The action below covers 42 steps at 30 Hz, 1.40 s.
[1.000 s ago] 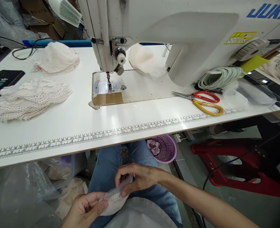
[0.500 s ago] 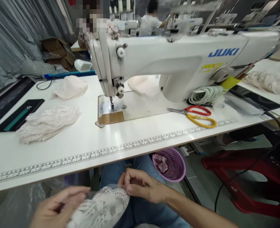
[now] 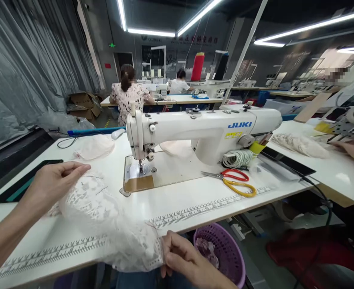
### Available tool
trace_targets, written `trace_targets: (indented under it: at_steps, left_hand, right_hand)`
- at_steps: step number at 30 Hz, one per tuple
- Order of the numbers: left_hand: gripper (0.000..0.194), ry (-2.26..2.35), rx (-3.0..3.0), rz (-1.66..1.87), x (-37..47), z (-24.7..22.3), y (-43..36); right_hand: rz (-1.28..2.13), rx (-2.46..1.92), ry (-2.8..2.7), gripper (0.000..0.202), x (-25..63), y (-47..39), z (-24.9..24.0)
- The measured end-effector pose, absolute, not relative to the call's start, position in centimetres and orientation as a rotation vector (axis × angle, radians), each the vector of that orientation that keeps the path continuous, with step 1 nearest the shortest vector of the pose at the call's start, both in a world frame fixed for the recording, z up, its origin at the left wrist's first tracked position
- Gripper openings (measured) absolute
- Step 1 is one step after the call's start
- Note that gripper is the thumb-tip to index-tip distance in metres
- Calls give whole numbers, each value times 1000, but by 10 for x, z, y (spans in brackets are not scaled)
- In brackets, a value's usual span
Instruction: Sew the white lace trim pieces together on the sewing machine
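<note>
A piece of sheer white lace fabric (image 3: 125, 237) stretches between my hands, over the table's front edge. My right hand (image 3: 184, 255) grips its right end just below the edge, thumb against curled fingers. At the other end, my left hand (image 3: 58, 182) is raised over the left of the table, its thumb and fingers pinched together at the upper lace. Loose threads stick out of the fabric near those fingertips. Behind the lace stands a white sewing machine (image 3: 177, 128), its needle above the metal plate. Most of the lace stack on the left is hidden.
Scissors (image 3: 239, 188) with red and yellow handles lie right of the needle, before a coil of pale cord (image 3: 237, 159). Another pale fabric piece (image 3: 94, 146) rests at the back left. A purple basket (image 3: 238, 257) stands below the edge. Co-workers sit farther back.
The lace fabric has come up from my lap to the table edge and spread out. My left hand has risen to the upper left. The camera has tilted up.
</note>
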<state>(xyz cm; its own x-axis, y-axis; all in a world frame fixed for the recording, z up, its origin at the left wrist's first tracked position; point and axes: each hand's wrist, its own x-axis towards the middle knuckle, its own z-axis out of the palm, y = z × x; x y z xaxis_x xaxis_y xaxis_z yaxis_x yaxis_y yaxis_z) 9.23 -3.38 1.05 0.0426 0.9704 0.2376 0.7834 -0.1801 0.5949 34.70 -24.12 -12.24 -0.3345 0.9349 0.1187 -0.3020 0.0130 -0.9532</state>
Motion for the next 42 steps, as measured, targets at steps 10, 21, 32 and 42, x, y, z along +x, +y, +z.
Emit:
trace_targets:
  at_steps: [10,21,32,42]
  left_hand:
    - [59,1750,2629,512,113,28,-12]
    - [51,818,1285,276,163,-94,-213]
    - [47,916,1081,323,155,-143,-241]
    - [47,934,973,339,156,-144,-247]
  right_hand:
    - [1313,-912,-1417,34,369,-262,-95]
    - [1424,-917,-1628,27,374,-250,-107]
    - [722,-1351,-1882,10,341,-292,-114]
    - [547,-1309,-2011,14,335,-296,-126]
